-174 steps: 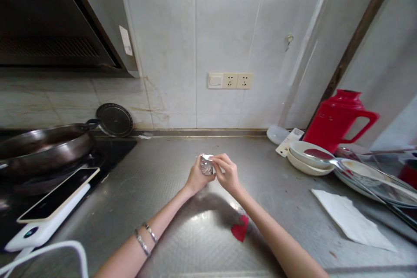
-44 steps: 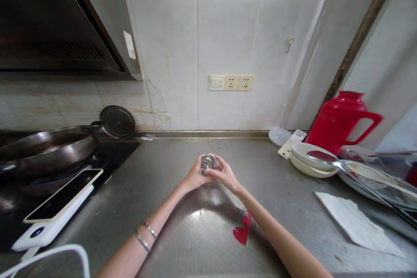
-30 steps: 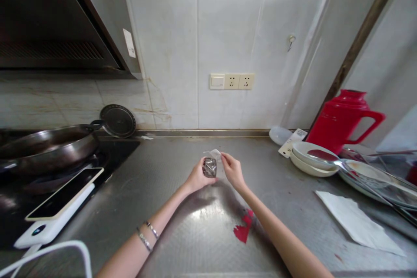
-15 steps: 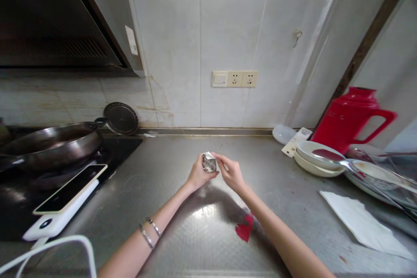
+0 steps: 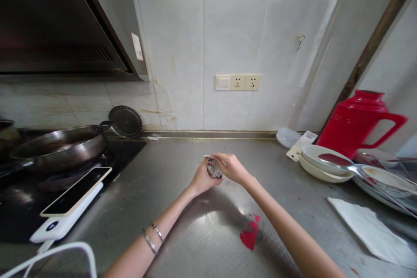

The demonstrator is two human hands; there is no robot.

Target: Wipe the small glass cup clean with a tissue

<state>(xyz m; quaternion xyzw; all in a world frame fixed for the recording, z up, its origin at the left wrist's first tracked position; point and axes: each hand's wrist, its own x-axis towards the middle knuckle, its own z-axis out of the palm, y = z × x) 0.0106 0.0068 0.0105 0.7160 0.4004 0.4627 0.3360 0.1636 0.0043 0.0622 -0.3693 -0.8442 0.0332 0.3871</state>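
Package point(image 5: 214, 168), crinkled and shiny, held over textured metal counter point(image 5: 176, 160).
Left hand point(image 5: 202, 177) grips it with curled fingers; right hand point(image 5: 235, 167) bends over its top, grip unclear. Jagged red scrap point(image 5: 250, 235) lies flat nearby.

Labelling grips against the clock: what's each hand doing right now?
Left hand: closed around the small shiny object.
Right hand: curled against the same object; whether it pinches anything cannot be told.

Left: pan point(image 5: 71, 153) on stove point(image 5: 125, 151), phone point(image 5: 76, 192) before pan. Centre: held object point(image 5: 214, 169) between left hand point(image 5: 200, 180) and right hand point(image 5: 235, 168), over counter point(image 5: 166, 173). Right: bowls point(image 5: 317, 170) before flask point(image 5: 353, 126), napkin point(image 5: 368, 230) nearest.
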